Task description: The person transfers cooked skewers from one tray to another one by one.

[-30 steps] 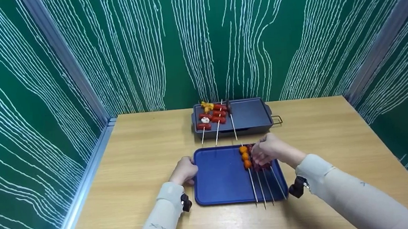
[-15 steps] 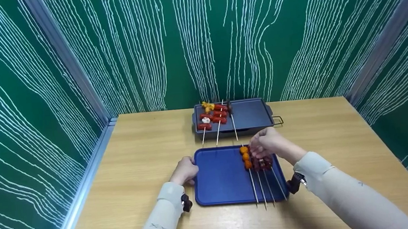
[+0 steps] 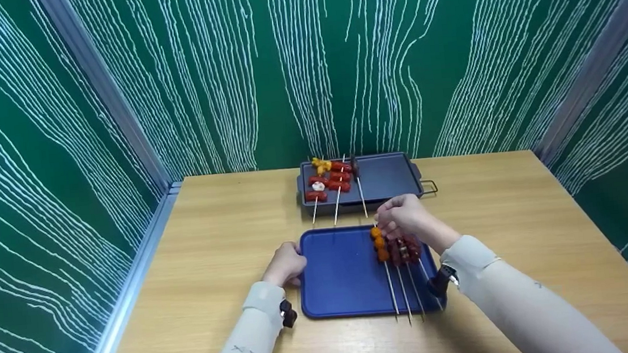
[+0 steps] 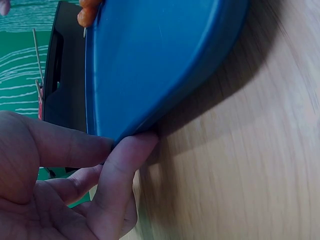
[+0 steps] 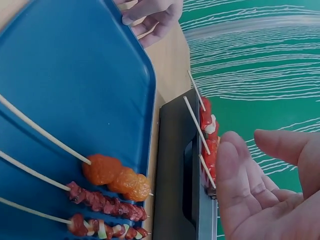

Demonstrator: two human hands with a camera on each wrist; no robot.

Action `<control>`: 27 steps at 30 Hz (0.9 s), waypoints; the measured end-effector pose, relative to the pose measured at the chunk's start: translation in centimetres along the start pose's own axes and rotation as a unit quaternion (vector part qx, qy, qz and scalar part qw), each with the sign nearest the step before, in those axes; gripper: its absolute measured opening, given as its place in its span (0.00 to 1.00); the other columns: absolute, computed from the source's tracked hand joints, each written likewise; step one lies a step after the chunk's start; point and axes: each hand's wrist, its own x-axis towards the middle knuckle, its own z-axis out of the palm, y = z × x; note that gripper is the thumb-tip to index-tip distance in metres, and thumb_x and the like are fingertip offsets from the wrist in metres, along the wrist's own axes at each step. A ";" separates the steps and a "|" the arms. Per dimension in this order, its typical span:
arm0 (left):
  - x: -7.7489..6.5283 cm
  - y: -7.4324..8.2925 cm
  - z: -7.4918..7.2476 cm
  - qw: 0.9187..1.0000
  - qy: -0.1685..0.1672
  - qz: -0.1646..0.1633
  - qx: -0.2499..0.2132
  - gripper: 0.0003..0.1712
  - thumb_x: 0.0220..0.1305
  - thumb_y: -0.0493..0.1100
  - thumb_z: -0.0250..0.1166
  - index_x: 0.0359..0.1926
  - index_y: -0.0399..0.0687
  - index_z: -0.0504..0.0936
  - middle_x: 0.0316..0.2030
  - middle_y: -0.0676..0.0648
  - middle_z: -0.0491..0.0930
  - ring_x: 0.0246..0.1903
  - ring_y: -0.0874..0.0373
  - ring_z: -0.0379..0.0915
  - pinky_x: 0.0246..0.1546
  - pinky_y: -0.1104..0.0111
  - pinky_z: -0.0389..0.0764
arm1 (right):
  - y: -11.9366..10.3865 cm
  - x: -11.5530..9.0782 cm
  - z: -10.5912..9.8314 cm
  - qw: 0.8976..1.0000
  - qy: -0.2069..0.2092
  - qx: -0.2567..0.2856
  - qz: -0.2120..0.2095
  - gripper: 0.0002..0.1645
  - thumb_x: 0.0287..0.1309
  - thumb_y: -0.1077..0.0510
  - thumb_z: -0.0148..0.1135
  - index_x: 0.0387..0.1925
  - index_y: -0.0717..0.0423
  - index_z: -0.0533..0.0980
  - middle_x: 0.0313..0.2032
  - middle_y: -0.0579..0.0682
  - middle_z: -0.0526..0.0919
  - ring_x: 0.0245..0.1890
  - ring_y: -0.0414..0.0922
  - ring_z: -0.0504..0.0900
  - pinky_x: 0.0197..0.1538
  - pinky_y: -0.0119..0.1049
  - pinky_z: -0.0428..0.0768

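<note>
My left hand (image 3: pixel 285 264) pinches the left rim of a blue tray (image 3: pixel 334 277) between thumb and fingers, clearly seen in the left wrist view. Along the tray's right side lie several skewers, handle ends toward me. Leftmost is a skewer of orange balls (image 5: pixel 117 175); beside it are a dark red meat skewer (image 5: pixel 107 202) and a skewer of meat with pale and green pieces (image 5: pixel 107 229). Above the far tip of the orange-ball skewer hovers my right hand (image 3: pixel 405 217). A gap shows between its thumb and fingers in the right wrist view, with nothing held.
Behind the tray stands a dark grill pan (image 3: pixel 388 175) with a wire handle on its right. On its left half lie red sausage skewers (image 3: pixel 340 184), a yellow piece (image 3: pixel 321 165) and a dark skewer (image 3: pixel 355 167). Green walls with white lines enclose the wooden table (image 3: pixel 222 230).
My right hand has moved left and away from me, off the meat skewers to the far end of the orange-ball skewer. The left hand stays on the tray rim.
</note>
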 end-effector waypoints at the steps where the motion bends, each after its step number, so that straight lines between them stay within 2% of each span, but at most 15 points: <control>1: 0.0 0.0 0.0 1.000 0.000 0.000 0.000 0.06 0.64 0.31 0.51 0.36 0.44 0.71 0.30 0.44 0.74 0.15 0.54 0.76 0.11 0.66 0.84 | 0.1 0.2 0.0 1.000 0.003 0.001 -0.001 0.09 0.68 0.69 0.61 0.48 0.69 0.77 0.28 0.49 0.86 0.23 0.41 0.86 0.29 0.33 0.91; 7: -0.2 0.1 -0.1 1.000 0.001 0.002 0.000 0.06 0.64 0.30 0.51 0.34 0.45 0.69 0.29 0.45 0.72 0.15 0.54 0.75 0.11 0.66 0.84 | 0.5 1.0 0.1 1.000 0.016 -0.004 -0.014 0.09 0.69 0.67 0.61 0.48 0.68 0.76 0.31 0.48 0.86 0.23 0.39 0.85 0.29 0.31 0.90; 12: -0.3 0.2 -0.1 1.000 -0.002 0.001 -0.006 0.06 0.66 0.31 0.51 0.34 0.46 0.69 0.30 0.45 0.71 0.16 0.54 0.75 0.12 0.65 0.85 | 1.0 1.7 0.2 1.000 0.018 0.000 -0.014 0.08 0.70 0.67 0.63 0.47 0.66 0.74 0.29 0.47 0.85 0.23 0.38 0.84 0.27 0.29 0.89; 16: -0.3 0.1 -0.1 1.000 -0.006 0.002 -0.002 0.05 0.66 0.31 0.51 0.35 0.45 0.69 0.30 0.45 0.72 0.15 0.54 0.76 0.13 0.65 0.85 | 1.5 2.3 0.4 0.999 0.023 0.019 -0.010 0.07 0.69 0.68 0.63 0.44 0.63 0.73 0.27 0.46 0.85 0.23 0.38 0.84 0.28 0.29 0.89; 20: -0.1 0.1 -0.1 1.000 -0.008 0.004 0.005 0.08 0.65 0.30 0.50 0.32 0.47 0.67 0.28 0.46 0.71 0.14 0.54 0.75 0.12 0.66 0.85 | 1.9 3.0 0.5 0.999 0.025 0.040 -0.011 0.08 0.68 0.69 0.63 0.44 0.63 0.72 0.26 0.45 0.84 0.23 0.37 0.83 0.29 0.30 0.90; 27: 0.1 0.0 0.0 1.000 -0.007 0.001 0.002 0.10 0.65 0.30 0.49 0.30 0.48 0.66 0.27 0.46 0.70 0.13 0.54 0.75 0.11 0.66 0.84 | 2.6 3.9 0.5 0.999 0.022 0.045 -0.010 0.18 0.68 0.68 0.66 0.54 0.70 0.71 0.30 0.46 0.83 0.27 0.38 0.86 0.37 0.33 0.93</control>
